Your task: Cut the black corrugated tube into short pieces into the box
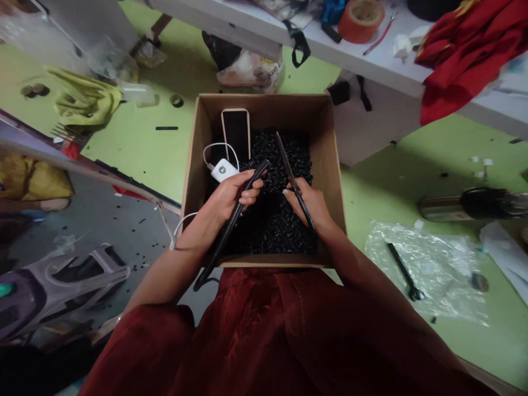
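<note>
Grip: left hand (237,193) closed round ribbed tube (227,234) near its upper end; right hand (310,203) closed on long dark tool (285,159), type unclear.
Tube's upper end and tool stand apart over black pieces (280,236) in open box (325,165). Judgement: steady the tube close to its end; keep tool clear of left hand.
</note>
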{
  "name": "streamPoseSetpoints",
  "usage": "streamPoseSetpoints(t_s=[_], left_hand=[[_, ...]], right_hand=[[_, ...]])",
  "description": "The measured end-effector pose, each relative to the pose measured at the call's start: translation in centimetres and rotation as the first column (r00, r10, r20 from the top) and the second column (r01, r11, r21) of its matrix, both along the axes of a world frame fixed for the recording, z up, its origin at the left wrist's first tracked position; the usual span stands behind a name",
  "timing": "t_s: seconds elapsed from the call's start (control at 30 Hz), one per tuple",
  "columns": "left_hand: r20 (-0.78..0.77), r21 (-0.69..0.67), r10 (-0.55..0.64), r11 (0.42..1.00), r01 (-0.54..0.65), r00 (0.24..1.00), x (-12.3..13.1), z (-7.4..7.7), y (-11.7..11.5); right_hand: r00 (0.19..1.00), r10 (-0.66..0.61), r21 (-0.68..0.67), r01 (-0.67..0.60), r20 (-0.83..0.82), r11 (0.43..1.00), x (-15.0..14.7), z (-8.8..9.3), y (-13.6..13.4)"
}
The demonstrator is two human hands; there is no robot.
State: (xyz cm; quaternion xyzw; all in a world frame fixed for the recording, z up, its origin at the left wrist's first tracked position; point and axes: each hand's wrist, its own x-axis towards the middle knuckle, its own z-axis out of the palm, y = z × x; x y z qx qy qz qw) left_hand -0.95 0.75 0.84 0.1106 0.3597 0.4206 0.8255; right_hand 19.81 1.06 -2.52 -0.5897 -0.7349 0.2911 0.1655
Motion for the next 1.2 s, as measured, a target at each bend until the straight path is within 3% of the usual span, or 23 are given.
streamPoseSetpoints(t_s=[0.4,0.63,0.77,0.93,1.03,1.2], left_hand=[[-0.050,0.159,-0.028,0.987,0.035,0.998,0.1,-0.2,-0.1],[-0.026,0.131,-0.020,0.991,0.023,0.999,-0.3,-0.6,0.2],[0.006,0.084,-0.004,0.996,0.003,1.000,-0.3,-0.7,0.2],[0.051,0.041,0.000,0.999,-0.002,0.999,0.0,-0.4,0.2],[0.092,0.012,-0.007,1.000,0.006,0.996,0.0,-0.4,0.1],[0.139,-0.036,0.029,0.999,-0.024,0.990,-0.1,-0.1,0.0]], right_hand=[[0.999,0.046,0.068,-0.045,-0.017,0.997,0.1,-0.3,0.0],[0.968,0.232,0.122,-0.243,0.098,0.962,-0.5,-0.1,-1.0],[0.977,0.152,0.099,-0.168,0.152,0.981,-0.4,-0.4,-0.5],[0.999,0.046,0.125,-0.049,0.030,0.991,-0.1,-0.3,-0.1],[0.994,0.108,0.193,-0.109,0.015,0.975,-0.3,0.1,-0.7],[0.962,0.223,0.203,-0.253,0.158,0.946,-0.6,0.2,-1.2]])
